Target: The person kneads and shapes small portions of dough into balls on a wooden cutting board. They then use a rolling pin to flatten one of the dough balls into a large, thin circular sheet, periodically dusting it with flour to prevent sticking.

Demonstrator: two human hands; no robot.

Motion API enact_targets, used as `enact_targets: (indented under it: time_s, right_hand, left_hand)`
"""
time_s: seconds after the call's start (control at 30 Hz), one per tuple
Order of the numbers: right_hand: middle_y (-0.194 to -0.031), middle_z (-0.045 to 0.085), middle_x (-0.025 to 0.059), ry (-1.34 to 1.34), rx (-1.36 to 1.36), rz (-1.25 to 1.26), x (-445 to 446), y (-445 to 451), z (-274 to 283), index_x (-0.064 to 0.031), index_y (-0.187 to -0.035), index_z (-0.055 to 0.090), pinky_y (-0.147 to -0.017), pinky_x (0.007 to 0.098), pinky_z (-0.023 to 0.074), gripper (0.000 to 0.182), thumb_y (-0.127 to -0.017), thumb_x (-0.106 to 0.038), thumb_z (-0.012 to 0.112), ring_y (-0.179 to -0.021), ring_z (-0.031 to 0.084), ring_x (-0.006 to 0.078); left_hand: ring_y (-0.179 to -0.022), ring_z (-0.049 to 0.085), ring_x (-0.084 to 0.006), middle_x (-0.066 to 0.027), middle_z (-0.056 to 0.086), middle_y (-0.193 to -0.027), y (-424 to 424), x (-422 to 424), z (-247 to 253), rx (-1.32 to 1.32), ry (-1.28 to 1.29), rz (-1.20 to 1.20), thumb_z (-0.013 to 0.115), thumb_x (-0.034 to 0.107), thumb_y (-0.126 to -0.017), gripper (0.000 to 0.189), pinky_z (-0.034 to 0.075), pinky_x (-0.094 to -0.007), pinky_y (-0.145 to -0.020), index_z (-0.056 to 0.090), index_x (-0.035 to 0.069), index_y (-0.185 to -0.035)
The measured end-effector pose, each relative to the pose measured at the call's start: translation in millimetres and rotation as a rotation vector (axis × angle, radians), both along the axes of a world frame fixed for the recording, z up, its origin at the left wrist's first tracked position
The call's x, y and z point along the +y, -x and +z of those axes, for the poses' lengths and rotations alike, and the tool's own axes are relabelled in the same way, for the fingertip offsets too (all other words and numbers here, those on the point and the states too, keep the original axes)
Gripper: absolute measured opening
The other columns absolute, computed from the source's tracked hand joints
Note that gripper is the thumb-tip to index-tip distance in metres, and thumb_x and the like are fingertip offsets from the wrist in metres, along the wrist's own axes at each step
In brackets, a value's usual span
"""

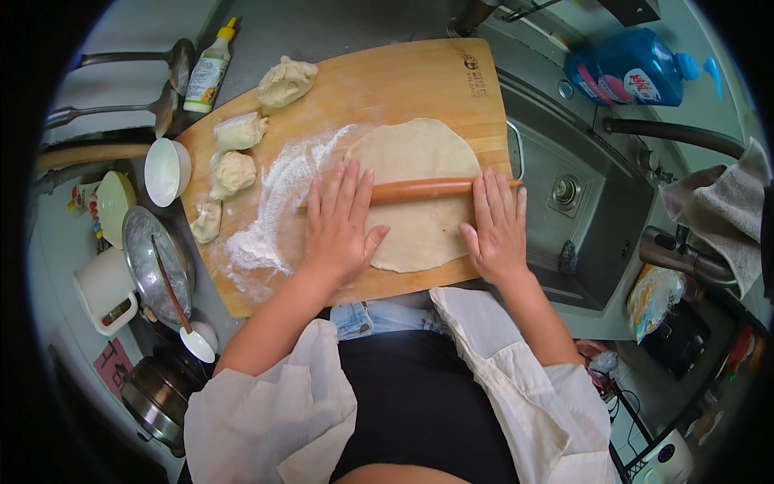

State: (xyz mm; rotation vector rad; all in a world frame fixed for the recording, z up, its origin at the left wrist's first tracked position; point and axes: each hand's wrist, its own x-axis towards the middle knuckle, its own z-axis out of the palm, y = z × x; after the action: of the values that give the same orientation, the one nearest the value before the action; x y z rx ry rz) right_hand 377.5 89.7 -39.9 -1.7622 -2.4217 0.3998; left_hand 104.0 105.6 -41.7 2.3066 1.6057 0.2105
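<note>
A round, flat sheet of dough [417,151] lies on a wooden board [363,78]. Across it runs a tapered wooden rolling pin [423,189]. My left hand [340,224] lies flat over the pin's left end, and my right hand [499,224] rests over its right end; both have straight fingers, with the palms hiding parts of the pin. White flour [260,239] is spread left of the sheet. Along the board's left side sit several dough lumps, among them a large one [287,81], a cylindrical piece [240,131] and a small one [207,222].
A steel sink [580,242] adjoins the board's right side, with a blue detergent bottle [629,69] beyond. On the left stand a white bowl [168,172], a metal bowl [142,236], a white spoon [198,345] and a yellow-capped squeeze bottle [208,75]. A grey cloth [719,206] hangs at right.
</note>
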Motion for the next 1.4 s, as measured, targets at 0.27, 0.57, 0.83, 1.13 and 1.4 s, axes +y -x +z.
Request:
enact_targets:
  time_s: [0.27,0.57,0.83,1.13,1.4]
  right_hand:
    - [-0.155,0.033,0.0164,-0.154,0.134,-0.102,104,5,-16,-0.0011,-0.147,0.035,-0.116,0.0560,0.0172,0.061,-0.097,-0.034,0.048,-0.145,0.027,0.0329]
    - [-0.146,0.043,0.0132,-0.037,0.099,-0.078,2,-17,2,-0.0065,-0.144,0.041,-0.114,0.0577,0.0234,0.063,-0.088,-0.024,0.064,-0.138,0.037,0.0338]
    - [-0.123,0.059,0.0130,0.156,0.278,-0.458,39,7,16,-0.0048,-0.118,0.061,-0.098,0.0428,0.0425,0.040,-0.082,-0.020,0.070,-0.119,0.051,0.0331]
    - [-0.088,0.066,0.0139,-0.067,0.172,-0.357,49,38,5,-0.0063,-0.105,0.063,-0.074,0.0437,0.0503,0.031,-0.077,-0.016,0.072,-0.084,0.064,0.0328]
    - [-0.091,0.069,0.0138,-0.003,0.502,-0.202,21,32,8,-0.0097,-0.103,0.067,-0.071,0.0406,0.0530,0.020,-0.083,-0.008,0.064,-0.085,0.067,0.0321]
  left_hand:
    - [-0.147,0.021,-0.0328,-0.0165,0.023,-0.159,-17,106,-12,0.083,-0.247,0.071,0.051,0.039,-0.094,0.071,0.009,-0.0534,-0.119,0.027,0.004,-0.152]
    - [-0.144,0.027,-0.0351,-0.0162,0.032,-0.154,-9,3,9,-0.032,0.012,-0.062,0.059,0.029,-0.090,0.067,0.012,-0.0519,-0.119,0.036,0.007,-0.148]
    - [-0.105,0.055,-0.0263,-0.0051,0.058,-0.107,-7,0,1,-0.166,-0.175,-0.076,0.071,0.012,-0.073,0.037,0.039,-0.0433,-0.094,0.064,0.011,-0.109]
    - [-0.118,0.055,-0.0242,-0.0042,0.061,-0.120,16,-26,4,-0.170,-0.237,-0.175,0.065,0.012,-0.079,0.023,0.041,-0.0415,-0.098,0.066,0.012,-0.102]
    - [-0.119,0.056,-0.0198,-0.0019,0.061,-0.123,20,-46,13,-0.230,-0.235,-0.228,0.062,0.015,-0.083,0.020,0.039,-0.0384,-0.101,0.065,0.011,-0.103]
